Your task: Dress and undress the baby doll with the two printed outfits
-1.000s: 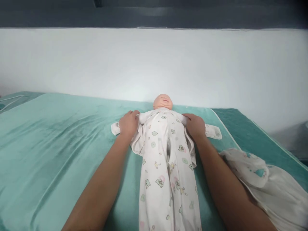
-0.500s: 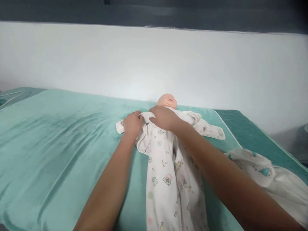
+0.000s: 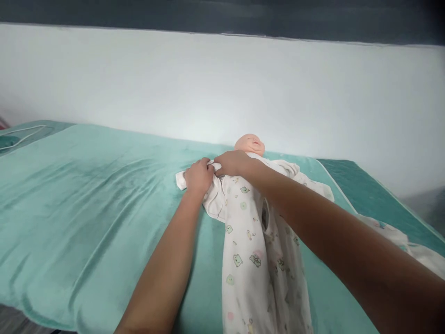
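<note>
A baby doll (image 3: pixel 249 144) lies on its back, its head toward the wall. White baby clothes (image 3: pixel 243 250) printed with small animals cover its body and stretch toward me. My left hand (image 3: pixel 200 176) is closed around the sleeve on the left, whose cuff pokes out beyond my fingers. Close beside it, my right hand (image 3: pixel 231 163) pinches the cloth at the same sleeve's shoulder end. The opposite sleeve (image 3: pixel 314 185) lies spread out to the right, partly behind my right forearm. The doll's arms are hidden.
A teal blanket (image 3: pixel 104 208) with wrinkles covers the surface. On the right lies another white printed cloth (image 3: pixel 392 234), partly behind my forearm. A darker green mat (image 3: pixel 365 185) shows beyond the blanket's edge. The white wall (image 3: pixel 208 88) stands behind.
My right hand has moved closer to my left and now grips the sleeve cloth, which is more bunched between them. The whole view has shifted slightly.
</note>
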`<state>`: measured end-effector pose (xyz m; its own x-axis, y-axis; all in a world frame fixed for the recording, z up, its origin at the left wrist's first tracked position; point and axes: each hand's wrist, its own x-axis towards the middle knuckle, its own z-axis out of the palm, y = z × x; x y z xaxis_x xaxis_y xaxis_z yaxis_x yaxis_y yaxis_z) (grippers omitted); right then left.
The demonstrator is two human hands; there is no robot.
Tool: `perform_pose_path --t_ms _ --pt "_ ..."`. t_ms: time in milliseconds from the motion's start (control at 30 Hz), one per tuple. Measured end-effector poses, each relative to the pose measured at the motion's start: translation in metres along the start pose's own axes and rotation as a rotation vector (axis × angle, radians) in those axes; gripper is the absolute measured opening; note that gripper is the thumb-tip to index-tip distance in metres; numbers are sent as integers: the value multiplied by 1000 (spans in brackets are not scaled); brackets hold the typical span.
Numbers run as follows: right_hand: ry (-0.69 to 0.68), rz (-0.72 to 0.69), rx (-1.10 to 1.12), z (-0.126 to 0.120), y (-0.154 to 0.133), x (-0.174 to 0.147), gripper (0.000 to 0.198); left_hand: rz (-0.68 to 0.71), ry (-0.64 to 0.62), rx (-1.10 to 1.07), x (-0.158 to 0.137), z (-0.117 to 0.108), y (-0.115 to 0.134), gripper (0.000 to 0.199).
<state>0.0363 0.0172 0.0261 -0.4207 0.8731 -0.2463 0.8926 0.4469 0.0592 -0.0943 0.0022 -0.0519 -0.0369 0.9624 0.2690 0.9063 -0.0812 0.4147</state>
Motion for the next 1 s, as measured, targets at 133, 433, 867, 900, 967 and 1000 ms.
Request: perform_pose_path --t_ms 133,433,867,900,967,1000 --pt "63 2 38 -2 13 -13 41 7 36 -79 -4 -3 -3 38" --pt "145 139 63 -9 45 -55 27 -82 -6 -65 -12 0 -15 42" --pt "159 24 4 2 17 -31 30 298 -4 155 -17 2 3 34" --pt "155 21 0 4 17 -28 30 284 -6 166 -15 3 4 28" --pt "147 8 38 6 17 -24 32 253 9 196 -12 4 2 22" --pt "151 4 78 6 19 -24 34 244 18 212 -10 5 1 22"
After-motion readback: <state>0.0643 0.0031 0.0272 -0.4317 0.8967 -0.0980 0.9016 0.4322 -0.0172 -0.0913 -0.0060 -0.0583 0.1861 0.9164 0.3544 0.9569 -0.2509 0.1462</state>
